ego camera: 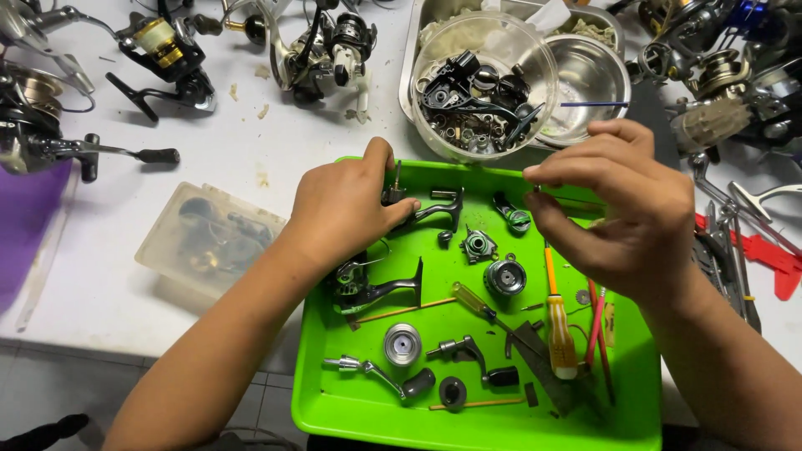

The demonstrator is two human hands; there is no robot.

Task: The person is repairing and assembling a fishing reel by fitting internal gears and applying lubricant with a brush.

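Bright green tray (pixel 334 413), orange-handled screwdriver (pixel 561 342), purple cloth (pixel 25 225), white table (pixel 100 284)

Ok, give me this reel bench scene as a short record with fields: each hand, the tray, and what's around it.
left hand: grips a dark reel part over the tray
right hand: pinches a tiny part, too small to identify
green tray: holds a yellow-handled screwdriver, silver spool, crank handle
behind tray: clear round tub of small dark parts, steel bowl
left of tray: lidded clear box
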